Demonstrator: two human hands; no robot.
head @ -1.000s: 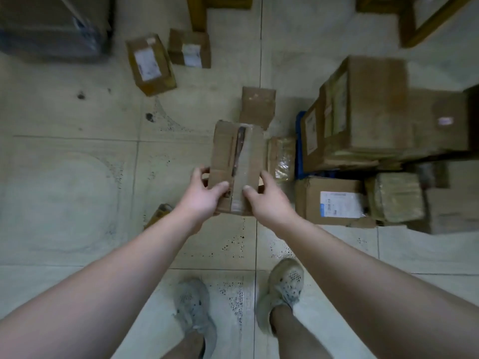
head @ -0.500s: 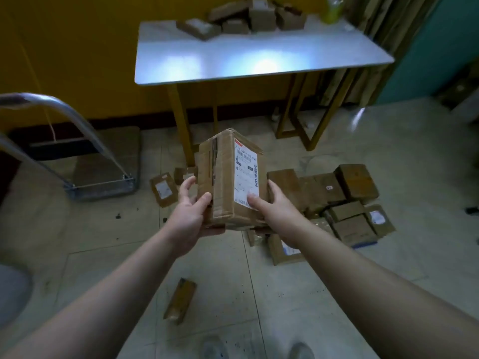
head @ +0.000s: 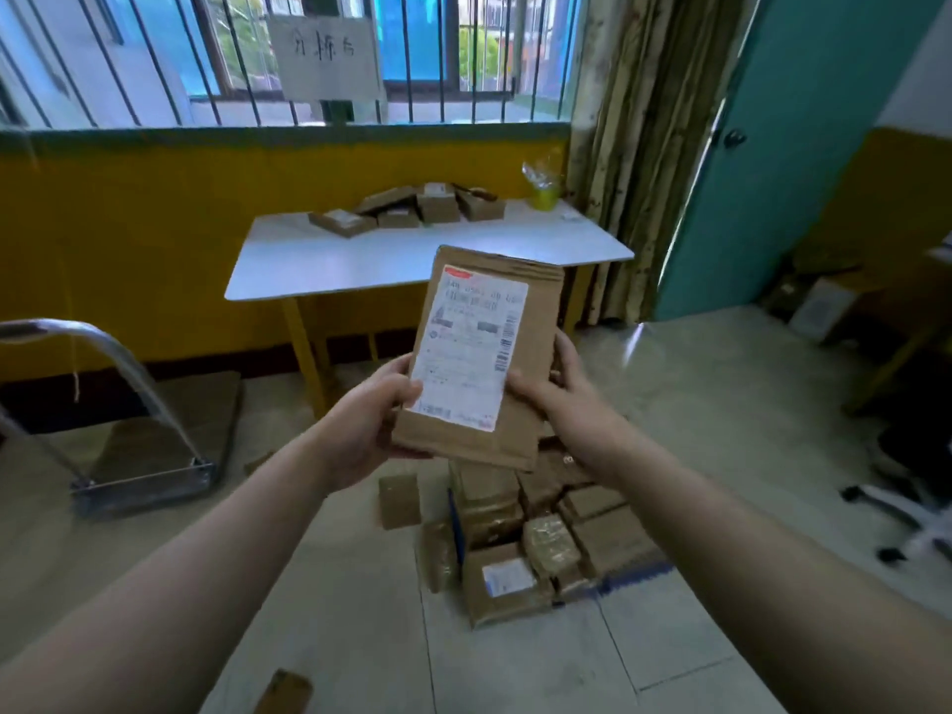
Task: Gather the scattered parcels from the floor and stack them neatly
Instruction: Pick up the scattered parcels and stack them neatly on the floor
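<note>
Grip: left hand (head: pixel 360 425) and right hand (head: pixel 559 399) clasp the parcel (head: pixel 481 347) at its lower sides.
Risk: top-heavy hold; it could tip and fall.

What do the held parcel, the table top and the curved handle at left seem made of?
The parcel looks like matt brown cardboard, creased at its edges, with a white paper label. The table top seems smooth white laminate or painted board, softly reflecting light. The curved handle appears to be shiny metal tube, by its bright sheen.
</note>
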